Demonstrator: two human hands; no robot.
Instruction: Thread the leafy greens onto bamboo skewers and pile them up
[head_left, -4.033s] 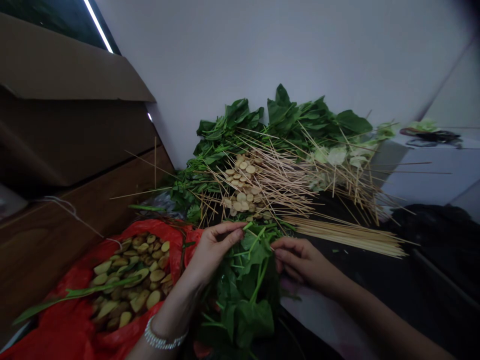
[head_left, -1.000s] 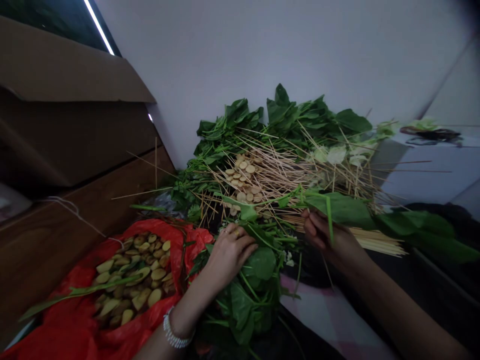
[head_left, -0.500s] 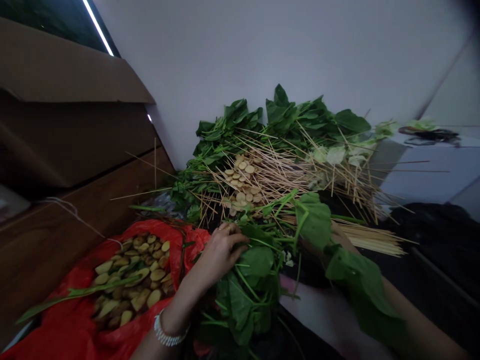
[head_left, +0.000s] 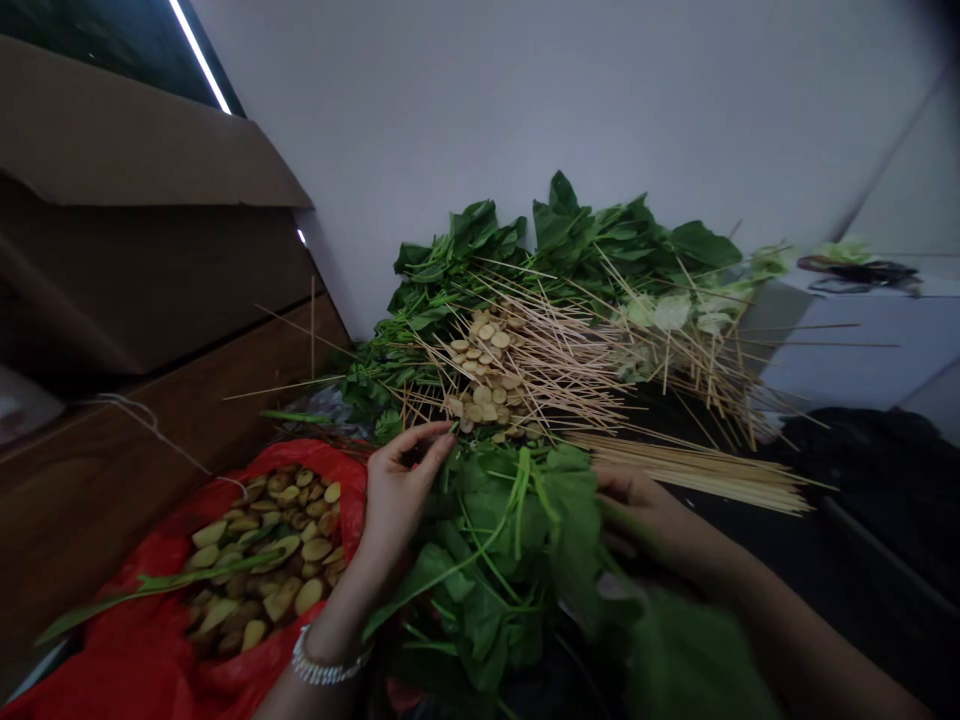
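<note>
My left hand (head_left: 397, 495), with a beaded bracelet on its wrist, pinches thumb and forefinger together at the left edge of a heap of leafy greens (head_left: 487, 580). What sits between those fingertips is too small to make out. On the other side of the heap, my right hand (head_left: 649, 515) is closed around leafy green stems, partly hidden by leaves. A large leaf (head_left: 694, 655) hangs blurred below it. Just beyond my hands lie skewered potato slices (head_left: 484, 400) and a bundle of bare bamboo skewers (head_left: 720, 470).
A red plastic bag (head_left: 142, 650) of cut potatoes (head_left: 285, 560) sits at the left, a stem across it. Skewered greens (head_left: 450, 255) and pale leaves (head_left: 671, 310) line the wall. A cardboard box (head_left: 135, 270) stands left; black plastic (head_left: 885, 460) lies right.
My left hand has drawn back a little leftward and now pinches at its fingertips. My right hand has brought its greens left and down over the heap, uncovering more of the bare skewers.
</note>
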